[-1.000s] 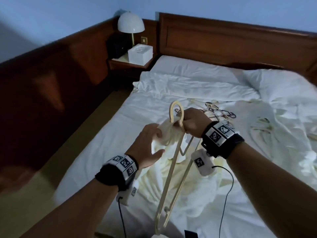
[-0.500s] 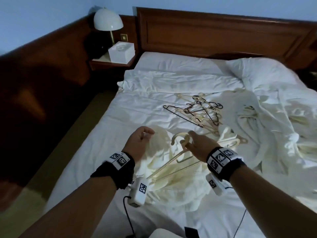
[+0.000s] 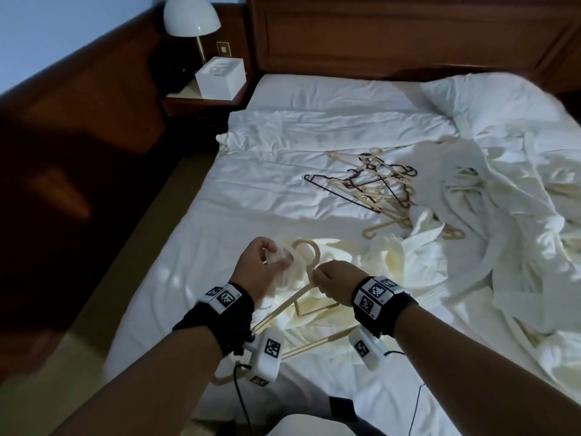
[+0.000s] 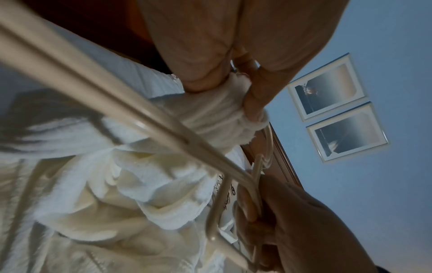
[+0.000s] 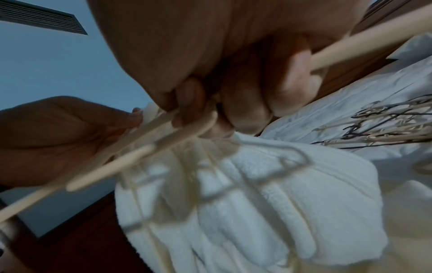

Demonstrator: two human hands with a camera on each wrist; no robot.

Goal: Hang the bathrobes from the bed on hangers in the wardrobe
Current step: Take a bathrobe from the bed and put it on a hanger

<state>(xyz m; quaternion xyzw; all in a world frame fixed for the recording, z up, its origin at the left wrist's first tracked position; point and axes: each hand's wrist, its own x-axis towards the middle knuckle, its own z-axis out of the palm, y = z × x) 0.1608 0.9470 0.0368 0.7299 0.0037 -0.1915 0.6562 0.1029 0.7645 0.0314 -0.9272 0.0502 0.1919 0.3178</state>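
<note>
Left hand (image 3: 262, 269) pinching bunched cream bathrobe (image 3: 327, 306) fabric beside the hook of a beige hanger (image 3: 309, 258); right hand (image 3: 334, 286) clenched around the hanger's neck. Bathrobe heaped on the bed (image 3: 220, 247) under both hands. Spare hangers (image 3: 377, 187) beyond the right hand.

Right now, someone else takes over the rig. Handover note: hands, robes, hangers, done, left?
Left hand: pinches bunched bathrobe cloth beside the hook.
Right hand: grips the neck of the cream hanger.
Both are held low over the bed. Spare hangers are piled mid-bed; more robes lie crumpled to the right.
Done: nothing visibly hung.
Left: seat the robe on this hanger, carry it to the wardrobe, which is out of view, then repeat.
</note>
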